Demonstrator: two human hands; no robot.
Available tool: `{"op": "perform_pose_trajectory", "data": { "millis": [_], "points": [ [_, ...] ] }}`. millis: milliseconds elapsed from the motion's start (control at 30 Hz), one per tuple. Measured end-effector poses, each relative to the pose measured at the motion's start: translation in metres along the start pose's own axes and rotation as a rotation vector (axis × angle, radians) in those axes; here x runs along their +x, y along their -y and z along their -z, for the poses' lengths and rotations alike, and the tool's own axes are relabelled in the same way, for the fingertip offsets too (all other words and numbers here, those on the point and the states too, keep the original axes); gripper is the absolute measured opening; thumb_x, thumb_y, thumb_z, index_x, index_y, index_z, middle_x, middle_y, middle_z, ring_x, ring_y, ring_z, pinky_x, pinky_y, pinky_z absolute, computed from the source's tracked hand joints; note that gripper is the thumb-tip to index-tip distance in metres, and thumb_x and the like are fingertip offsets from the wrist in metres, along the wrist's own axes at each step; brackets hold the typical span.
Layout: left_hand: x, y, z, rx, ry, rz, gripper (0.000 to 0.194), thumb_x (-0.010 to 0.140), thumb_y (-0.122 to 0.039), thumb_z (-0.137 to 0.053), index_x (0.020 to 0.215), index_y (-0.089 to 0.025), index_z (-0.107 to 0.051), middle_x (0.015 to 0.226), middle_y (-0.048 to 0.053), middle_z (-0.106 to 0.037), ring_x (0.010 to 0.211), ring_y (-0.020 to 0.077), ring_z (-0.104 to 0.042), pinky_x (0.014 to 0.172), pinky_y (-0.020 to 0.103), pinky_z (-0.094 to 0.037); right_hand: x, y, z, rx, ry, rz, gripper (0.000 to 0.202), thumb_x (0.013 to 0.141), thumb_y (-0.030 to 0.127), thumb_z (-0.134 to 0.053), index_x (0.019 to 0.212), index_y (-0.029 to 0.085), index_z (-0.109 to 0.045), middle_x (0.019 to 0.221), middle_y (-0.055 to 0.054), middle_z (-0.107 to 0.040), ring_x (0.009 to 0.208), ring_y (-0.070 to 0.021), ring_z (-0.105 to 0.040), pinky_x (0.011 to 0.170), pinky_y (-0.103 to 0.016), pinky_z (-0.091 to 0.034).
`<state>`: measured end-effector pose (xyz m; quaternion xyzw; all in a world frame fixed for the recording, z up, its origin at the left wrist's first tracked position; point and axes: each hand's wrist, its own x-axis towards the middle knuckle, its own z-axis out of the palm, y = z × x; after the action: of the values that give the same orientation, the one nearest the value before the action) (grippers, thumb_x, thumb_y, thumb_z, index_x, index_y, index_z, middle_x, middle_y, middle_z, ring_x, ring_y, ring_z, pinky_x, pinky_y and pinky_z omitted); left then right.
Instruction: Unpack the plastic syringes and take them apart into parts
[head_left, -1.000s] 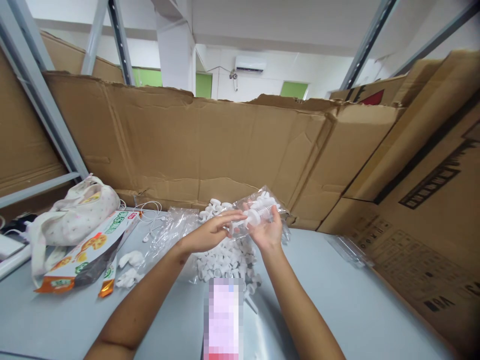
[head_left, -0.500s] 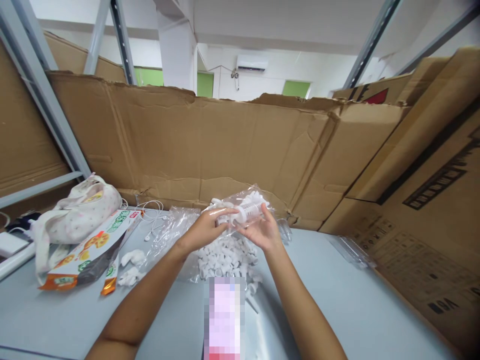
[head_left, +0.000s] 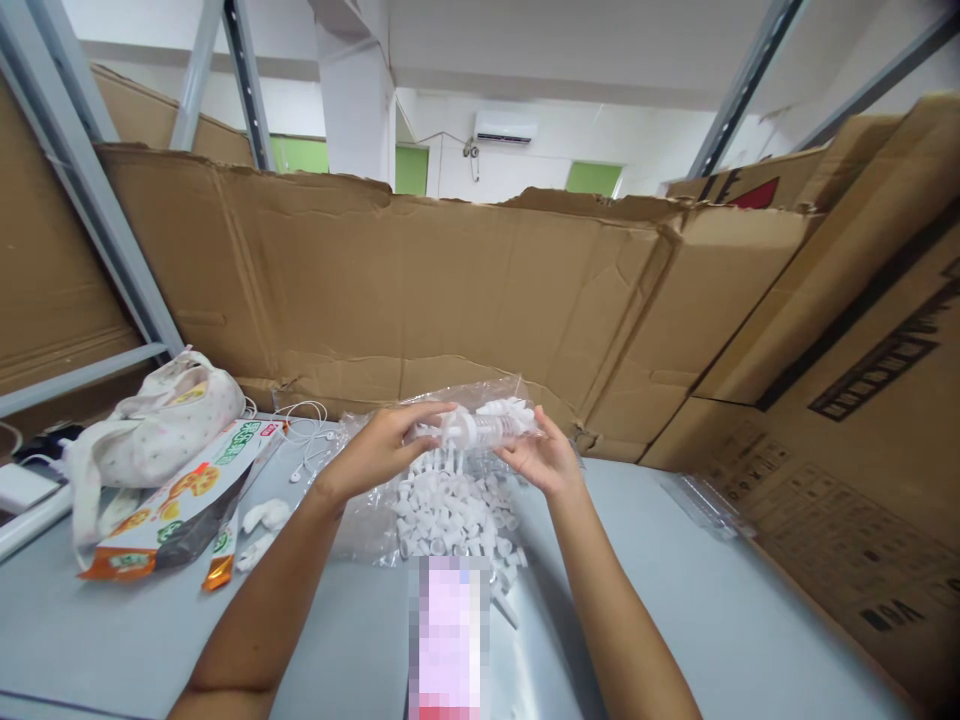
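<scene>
Between my hands, above a heap of small white plastic parts (head_left: 457, 510), lies a clear syringe-like cylinder (head_left: 491, 430) with faint markings and a white collar at its left end. My left hand (head_left: 382, 445) is closed at that end, thumb and fingers around a white stem. My right hand (head_left: 547, 455) grips the cylinder's right end between thumb and fingers. Behind and under it, a clear plastic bag (head_left: 367, 520) spreads out, with more white parts inside. Exactly how the fingertips touch the stem is partly hidden.
A blurred-out phone-shaped object (head_left: 448, 640) stands in front. To the left are a white cloth bag (head_left: 165, 410), a snack package (head_left: 187, 490), crumpled tissue (head_left: 262, 520) and white earphones (head_left: 300, 450). Clear plastic trays (head_left: 701, 505) lie right, beside cardboard walls (head_left: 450, 290).
The cylinder has turned, so its white collar and stem now face left. My left hand has drawn back leftward to the stem, and my right hand has shifted slightly right.
</scene>
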<state>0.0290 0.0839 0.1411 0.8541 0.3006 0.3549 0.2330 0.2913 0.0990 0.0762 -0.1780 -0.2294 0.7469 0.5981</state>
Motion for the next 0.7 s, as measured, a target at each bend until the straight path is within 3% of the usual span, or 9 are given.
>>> {"op": "perform_pose_trajectory", "data": {
  "millis": [233, 367, 533, 700],
  "points": [
    [-0.002, 0.000, 0.006, -0.097, -0.137, 0.047, 0.029, 0.086, -0.030, -0.053, 0.114, -0.023, -0.060, 0.111, 0.005, -0.066, 0.101, 0.0186, -0.061, 0.078, 0.030, -0.049, 0.000, 0.013, 0.010, 0.054, -0.082, 0.116, 0.031, 0.090, 0.041, -0.040, 0.086, 0.018, -0.060, 0.082, -0.007, -0.073, 0.083, -0.0226, -0.069, 0.071, -0.042, -0.055],
    [-0.003, 0.000, 0.011, -0.160, -0.200, 0.052, 0.026, 0.085, -0.028, -0.055, 0.110, -0.023, -0.062, 0.109, 0.005, -0.067, 0.101, 0.0174, -0.061, 0.082, 0.030, -0.049, 0.000, 0.016, 0.013, 0.091, -0.132, 0.181, 0.025, 0.088, 0.039, -0.046, 0.082, 0.019, -0.060, 0.079, -0.005, -0.073, 0.085, -0.0208, -0.068, 0.077, -0.041, -0.055],
    [-0.011, -0.002, 0.027, -0.160, -0.320, 0.064, 0.024, 0.081, -0.029, -0.060, 0.103, -0.020, -0.066, 0.104, 0.005, -0.069, 0.100, 0.0184, -0.062, 0.086, 0.031, -0.050, -0.005, 0.027, 0.019, 0.109, -0.189, 0.220, 0.025, 0.088, 0.035, -0.046, 0.092, 0.016, -0.061, 0.092, -0.010, -0.072, 0.098, -0.0235, -0.065, 0.082, -0.043, -0.054],
    [-0.031, -0.007, 0.040, -0.035, -0.443, 0.113, 0.028, 0.081, -0.033, -0.060, 0.106, -0.020, -0.066, 0.104, 0.005, -0.069, 0.093, 0.0191, -0.064, 0.082, 0.031, -0.052, -0.015, 0.045, 0.022, 0.114, -0.274, 0.323, 0.031, 0.090, 0.034, -0.040, 0.105, 0.015, -0.058, 0.099, -0.011, -0.071, 0.102, -0.0246, -0.064, 0.076, -0.042, -0.056]
  ]
}}
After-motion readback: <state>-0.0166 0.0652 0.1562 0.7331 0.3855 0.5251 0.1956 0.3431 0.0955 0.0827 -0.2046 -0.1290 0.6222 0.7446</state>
